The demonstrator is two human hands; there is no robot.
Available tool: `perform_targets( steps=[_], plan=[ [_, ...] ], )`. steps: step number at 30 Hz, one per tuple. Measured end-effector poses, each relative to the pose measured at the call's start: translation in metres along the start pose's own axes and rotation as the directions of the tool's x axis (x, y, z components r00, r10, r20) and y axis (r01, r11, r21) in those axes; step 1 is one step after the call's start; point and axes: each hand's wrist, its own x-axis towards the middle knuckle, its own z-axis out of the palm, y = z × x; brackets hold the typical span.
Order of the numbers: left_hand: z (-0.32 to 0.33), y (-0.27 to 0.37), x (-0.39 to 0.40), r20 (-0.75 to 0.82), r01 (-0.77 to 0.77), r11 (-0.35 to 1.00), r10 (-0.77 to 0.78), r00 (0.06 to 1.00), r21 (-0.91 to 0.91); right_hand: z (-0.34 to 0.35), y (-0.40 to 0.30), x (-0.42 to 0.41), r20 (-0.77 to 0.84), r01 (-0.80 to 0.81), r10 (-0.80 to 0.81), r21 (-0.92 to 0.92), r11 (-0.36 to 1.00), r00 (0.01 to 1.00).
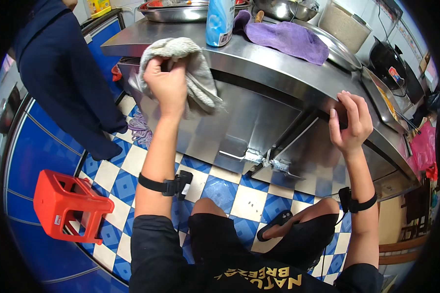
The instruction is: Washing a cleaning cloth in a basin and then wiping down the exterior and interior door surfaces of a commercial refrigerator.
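Note:
My left hand [167,82] grips a bunched pale grey cloth [201,80], held up before the front edge of a stainless steel cabinet. Part of the cloth hangs down past the fingers and its lower edge is blurred. My right hand [352,121] holds nothing; its fingertips touch the front edge of the steel countertop [304,78], the fingers bent and a little apart. Below the top are the cabinet's steel doors [234,117], with a metal latch [267,161] where they meet. A blue spray can or bottle [220,22] stands at the counter edge, right of the cloth.
A purple cloth [286,38], steel trays [176,14], a clear container [344,25] and a black pot [385,62] rest on the counter. Another person in dark trousers [62,73] stands at left. A red plastic stool [55,205] is on the tiled floor [251,201].

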Motion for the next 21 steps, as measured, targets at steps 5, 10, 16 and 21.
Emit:
perform_targets(
  steps=[5,10,16,21],
  plan=[
    [-0.092,-0.041,0.094,-0.127,0.023,0.993,-0.009,0.992,0.113,0.002,-0.008,0.005,-0.024,-0.002,0.004,0.043,0.999,1.000],
    [-0.030,-0.023,0.027,0.049,-0.048,0.986,0.041,0.998,0.162,0.001,0.000,-0.002,-0.012,-0.001,0.001,-0.005,1.000,1.000],
    [0.073,0.044,-0.081,0.259,-0.213,0.976,0.191,0.947,0.055,0.000,-0.002,0.002,-0.029,-0.005,0.005,-0.018,1.000,1.000],
    [0.124,0.069,-0.154,0.398,-0.385,0.918,0.391,0.830,-0.098,0.003,0.004,-0.002,-0.044,-0.081,0.092,0.194,0.978,0.995]
  ],
)
